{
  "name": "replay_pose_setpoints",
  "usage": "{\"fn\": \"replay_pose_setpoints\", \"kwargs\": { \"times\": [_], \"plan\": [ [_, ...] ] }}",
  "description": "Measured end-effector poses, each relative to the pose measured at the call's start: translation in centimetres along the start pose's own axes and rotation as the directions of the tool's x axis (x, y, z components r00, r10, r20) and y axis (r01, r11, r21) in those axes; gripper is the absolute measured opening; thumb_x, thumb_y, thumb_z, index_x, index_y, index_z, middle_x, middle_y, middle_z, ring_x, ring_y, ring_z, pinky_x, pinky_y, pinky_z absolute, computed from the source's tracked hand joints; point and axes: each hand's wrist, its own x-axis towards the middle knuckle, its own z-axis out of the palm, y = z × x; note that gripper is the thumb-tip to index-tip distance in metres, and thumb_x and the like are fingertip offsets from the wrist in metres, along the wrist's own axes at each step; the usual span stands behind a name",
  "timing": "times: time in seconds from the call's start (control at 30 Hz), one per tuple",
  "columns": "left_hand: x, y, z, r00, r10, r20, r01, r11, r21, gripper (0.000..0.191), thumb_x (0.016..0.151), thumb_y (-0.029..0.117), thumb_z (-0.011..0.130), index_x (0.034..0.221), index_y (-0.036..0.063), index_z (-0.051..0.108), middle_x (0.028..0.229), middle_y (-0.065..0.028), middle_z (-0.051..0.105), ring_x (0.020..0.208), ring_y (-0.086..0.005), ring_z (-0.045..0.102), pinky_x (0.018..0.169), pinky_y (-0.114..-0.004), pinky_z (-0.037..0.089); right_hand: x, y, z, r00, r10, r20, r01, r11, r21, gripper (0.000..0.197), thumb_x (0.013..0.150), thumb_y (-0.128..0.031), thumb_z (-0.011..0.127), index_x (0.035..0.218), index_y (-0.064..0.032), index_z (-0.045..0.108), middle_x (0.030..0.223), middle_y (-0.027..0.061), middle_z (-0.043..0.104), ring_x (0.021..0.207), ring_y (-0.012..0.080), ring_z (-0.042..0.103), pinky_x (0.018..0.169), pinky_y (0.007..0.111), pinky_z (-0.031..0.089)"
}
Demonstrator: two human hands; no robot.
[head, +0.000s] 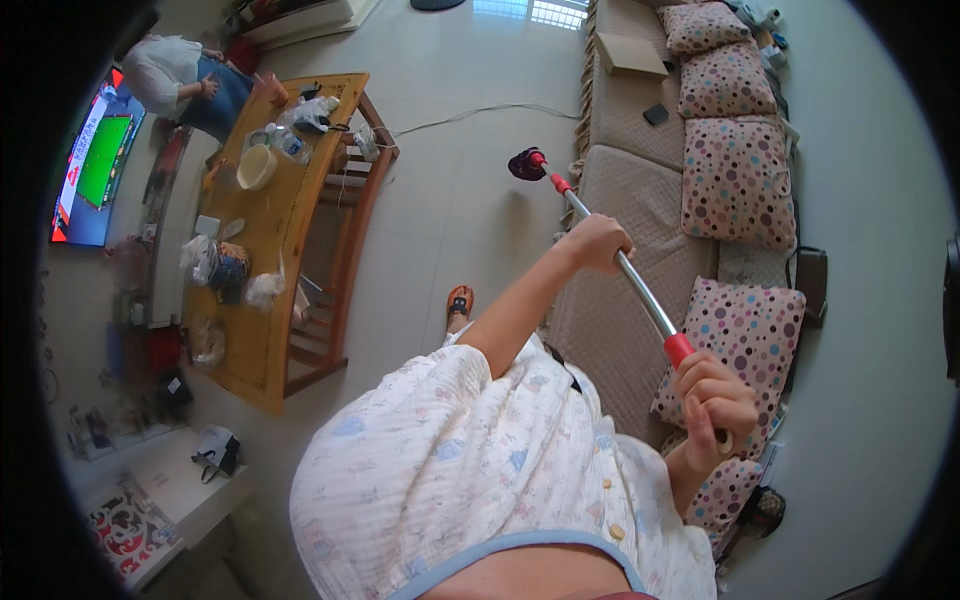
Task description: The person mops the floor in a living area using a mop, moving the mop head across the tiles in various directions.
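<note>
My left hand (596, 244) is closed around the metal pole of a mop (646, 294), partway along it. My right hand (716, 405) grips the same pole near its end, just past a red sleeve. The pole slants up and left to a dark purple mop head (527, 163) with a red joint. This head is over the tiled floor, beside the fringed edge of the sofa cover (630, 225); whether it touches the floor I cannot tell. One foot in an orange and black sandal (460, 301) shows below it.
On the left, a wooden table (281, 300) holds a bowl, bottles and plastic bags. Another person (169, 79) stands beyond it near a television (101, 157). Dotted cushions (739, 180) and an open box (630, 56) lie on the sofa. A white cable (480, 111) crosses the floor.
</note>
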Motion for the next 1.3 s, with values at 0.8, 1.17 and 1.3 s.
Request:
{"fn": "replay_pose_setpoints", "kwargs": {
  "times": [0.8, 1.17, 1.3],
  "plan": [
    [2.7, -14.6, 8.8, 0.968, 0.033, 0.248, 0.014, 0.982, -0.187, 0.013, 0.054, 0.017, 0.062, 0.064, 0.009, 0.061, 0.071, -0.0121, 0.059, 0.072, -0.0293, 0.056, 0.064, -0.039, 0.045, 2.2, 13.2, 5.2, 0.861, 0.313, -0.401, -0.394, 0.909, -0.138, 0.026, 0.073, -0.005, 0.041, 0.047, 0.0002, 0.038, 0.046, 0.0056, 0.038, 0.048, 0.0167, 0.042, 0.062, 0.034, 0.042],
    [-1.1, -7.1, 5.1, 0.931, -0.066, 0.359, 0.173, 0.945, -0.276, 0.016, 0.057, 0.015, 0.061, 0.07, 0.0065, 0.063, 0.07, -0.0139, 0.06, 0.07, -0.0307, 0.057, 0.064, -0.038, 0.046, 1.0, 7.1, 5.6, 0.61, 0.364, -0.704, -0.41, 0.905, 0.113, 0.033, 0.078, -0.004, 0.038, 0.046, -0.006, 0.031, 0.042, 0.0022, 0.031, 0.04, 0.0122, 0.031, 0.061, 0.031, 0.037],
    [-2.6, -5.2, 4.5, 0.918, -0.021, 0.395, 0.12, 0.966, -0.227, 0.018, 0.058, 0.022, 0.062, 0.067, 0.0072, 0.064, 0.067, -0.0153, 0.059, 0.066, -0.0319, 0.058, 0.062, -0.039, 0.047, 1.3, 4.5, 5.6, 0.716, 0.386, -0.581, -0.352, 0.919, 0.178, 0.031, 0.079, -0.004, 0.037, 0.048, -0.0069, 0.033, 0.042, 0.0021, 0.03, 0.04, 0.0124, 0.031, 0.061, 0.03, 0.037]
  ]
}}
